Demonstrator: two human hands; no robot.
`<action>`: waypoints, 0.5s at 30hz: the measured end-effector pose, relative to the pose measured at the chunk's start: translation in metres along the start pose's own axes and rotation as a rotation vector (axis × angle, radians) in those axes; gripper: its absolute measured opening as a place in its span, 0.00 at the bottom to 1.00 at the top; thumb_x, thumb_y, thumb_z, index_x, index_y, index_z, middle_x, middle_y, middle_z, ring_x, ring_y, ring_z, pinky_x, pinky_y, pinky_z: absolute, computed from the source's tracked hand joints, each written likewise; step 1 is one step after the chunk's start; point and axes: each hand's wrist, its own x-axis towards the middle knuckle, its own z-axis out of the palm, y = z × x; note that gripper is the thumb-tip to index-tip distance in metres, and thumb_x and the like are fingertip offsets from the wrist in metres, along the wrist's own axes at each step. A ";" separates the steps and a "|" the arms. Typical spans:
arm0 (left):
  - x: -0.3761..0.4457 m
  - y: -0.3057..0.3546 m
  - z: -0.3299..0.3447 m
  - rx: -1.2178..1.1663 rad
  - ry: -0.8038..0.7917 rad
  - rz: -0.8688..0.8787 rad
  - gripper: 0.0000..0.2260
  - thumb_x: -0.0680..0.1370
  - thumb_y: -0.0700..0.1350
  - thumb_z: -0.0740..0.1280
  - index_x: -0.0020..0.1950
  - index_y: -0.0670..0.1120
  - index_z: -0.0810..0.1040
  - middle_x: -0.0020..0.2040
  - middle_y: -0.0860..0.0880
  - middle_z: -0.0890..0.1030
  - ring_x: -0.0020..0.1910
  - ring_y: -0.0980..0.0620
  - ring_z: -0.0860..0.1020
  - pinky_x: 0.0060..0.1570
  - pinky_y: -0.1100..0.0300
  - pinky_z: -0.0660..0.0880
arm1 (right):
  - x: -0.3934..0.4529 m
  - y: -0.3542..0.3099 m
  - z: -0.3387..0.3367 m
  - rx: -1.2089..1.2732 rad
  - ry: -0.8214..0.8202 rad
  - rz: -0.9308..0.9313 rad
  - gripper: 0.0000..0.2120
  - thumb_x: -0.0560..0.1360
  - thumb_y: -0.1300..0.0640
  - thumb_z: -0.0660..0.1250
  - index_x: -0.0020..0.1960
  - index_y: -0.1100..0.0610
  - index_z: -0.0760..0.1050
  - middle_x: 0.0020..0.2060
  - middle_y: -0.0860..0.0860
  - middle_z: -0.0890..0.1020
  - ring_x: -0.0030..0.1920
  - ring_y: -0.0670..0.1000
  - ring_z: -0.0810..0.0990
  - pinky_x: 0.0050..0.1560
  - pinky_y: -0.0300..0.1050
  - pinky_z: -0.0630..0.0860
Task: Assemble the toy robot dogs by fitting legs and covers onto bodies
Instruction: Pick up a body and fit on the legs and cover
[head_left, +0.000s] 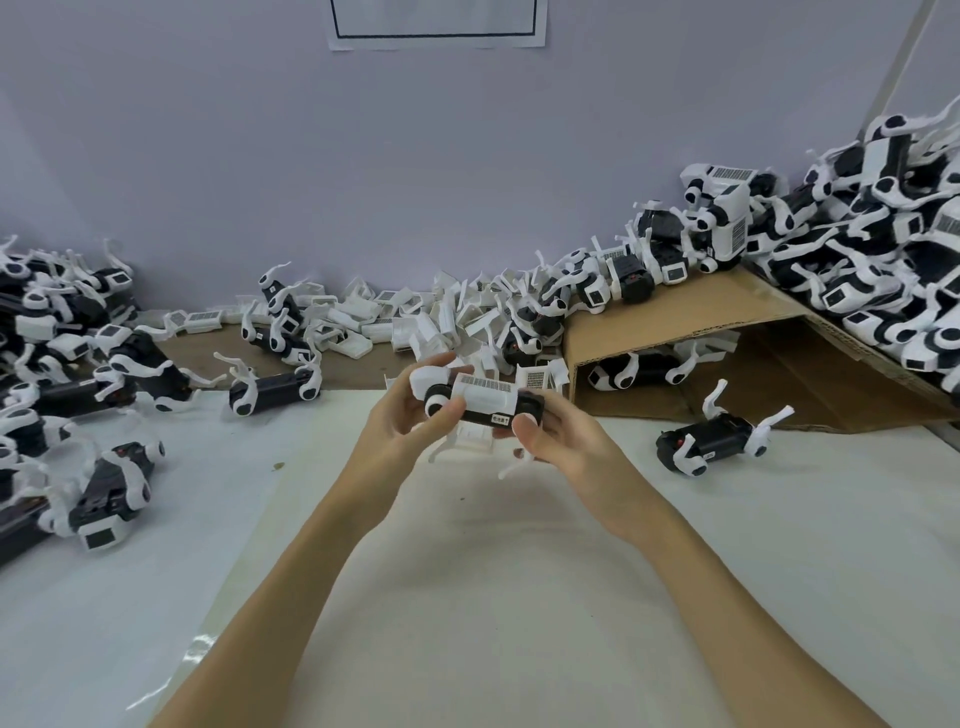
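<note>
Hands met above the pale bench: left hand and right hand each gripped an end of a toy dog, its white cover seemingly seated; loose covers lay heaped behind

Toy dog in mid-air, piles of parts all around

The toy dog is black-bodied with a white ribbed cover on top and white legs hanging down, held level above the table. Loose white covers heap at the back, cover-less black bodies with legs lie left, and finished dogs pile up right.
</note>
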 end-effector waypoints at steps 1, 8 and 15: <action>0.001 -0.001 -0.005 0.036 -0.055 0.010 0.26 0.80 0.52 0.75 0.77 0.57 0.73 0.72 0.52 0.80 0.72 0.51 0.78 0.66 0.59 0.77 | 0.000 0.001 -0.003 -0.013 -0.001 -0.029 0.22 0.80 0.46 0.72 0.71 0.48 0.74 0.66 0.46 0.82 0.68 0.47 0.79 0.68 0.50 0.76; 0.003 -0.012 -0.023 0.672 -0.104 0.232 0.39 0.69 0.50 0.85 0.76 0.59 0.73 0.68 0.62 0.80 0.68 0.56 0.78 0.66 0.64 0.74 | 0.003 0.021 -0.013 -0.651 0.059 -0.134 0.34 0.72 0.48 0.80 0.70 0.31 0.67 0.65 0.30 0.74 0.68 0.33 0.69 0.68 0.38 0.68; 0.003 -0.001 -0.020 0.755 -0.030 0.361 0.32 0.69 0.53 0.85 0.70 0.56 0.79 0.64 0.63 0.81 0.65 0.58 0.80 0.62 0.69 0.72 | 0.004 0.017 -0.013 -0.671 0.074 -0.130 0.33 0.74 0.49 0.79 0.74 0.37 0.67 0.67 0.34 0.75 0.66 0.29 0.68 0.62 0.24 0.64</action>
